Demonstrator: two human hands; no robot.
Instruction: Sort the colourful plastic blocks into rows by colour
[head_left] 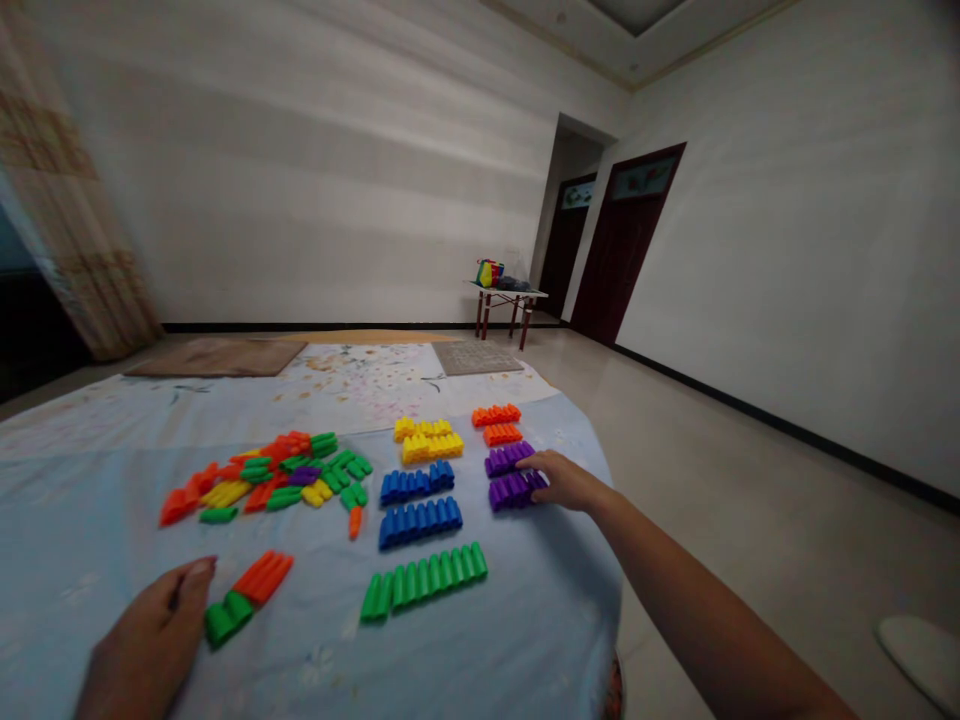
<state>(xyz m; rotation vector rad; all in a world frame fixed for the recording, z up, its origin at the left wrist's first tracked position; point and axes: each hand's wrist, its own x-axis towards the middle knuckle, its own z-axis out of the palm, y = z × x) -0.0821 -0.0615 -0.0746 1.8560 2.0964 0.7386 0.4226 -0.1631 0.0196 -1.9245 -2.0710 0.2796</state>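
Observation:
At the right edge of the cloth, my right hand (566,482) has its fingers and thumb closed at the end of the nearer row of purple bullet-shaped blocks (512,491). A second purple row (508,458) lies just behind. My left hand (154,630) rests low at the left, fingers curled and thumb pressed toward them; whatever may be inside is hidden. Beside it lie green blocks (228,618) joined to orange blocks (262,577). Sorted rows sit mid-cloth: green (426,584), blue (420,522), yellow (433,447) and orange (496,414).
A mixed pile of blocks (281,475) spreads over the left of the blue cloth (300,670). Farther back are a brown mat (217,357) and a grey mat (478,358). A small table (517,292) with a colourful bag (490,273) stands by the wall.

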